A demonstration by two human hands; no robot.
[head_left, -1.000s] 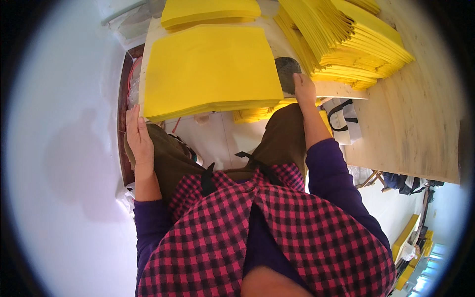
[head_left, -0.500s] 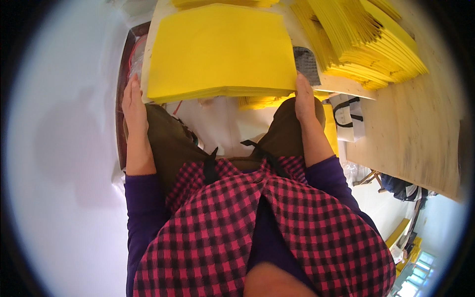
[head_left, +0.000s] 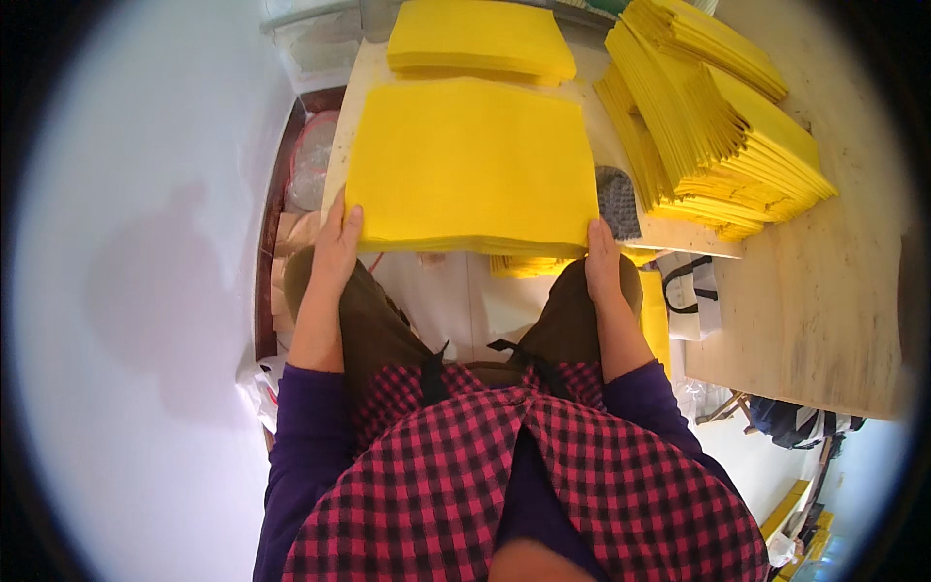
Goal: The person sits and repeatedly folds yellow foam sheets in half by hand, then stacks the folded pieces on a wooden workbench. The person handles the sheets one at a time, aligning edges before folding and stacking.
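Note:
A stack of flat yellow sheets lies on the pale wooden table in front of me, its near edge jutting toward my lap. My left hand grips its near left corner, the thumb by the near edge and the fingers along the side. At the near right corner my right hand holds the stack from the side. The fingers' undersides are hidden. Just beyond lies a second yellow stack, a narrow gap between the two.
Folded yellow bundles are heaped at the right. A dark grey cloth-like piece lies between them and the stack. A wooden board stands at the right, near a white bag with black handles. A white wall runs along the left.
The view has shifted, so more of the table and the far stack shows. My left hand has gone from flat beside the stack to gripping its corner; my right stays at the right corner.

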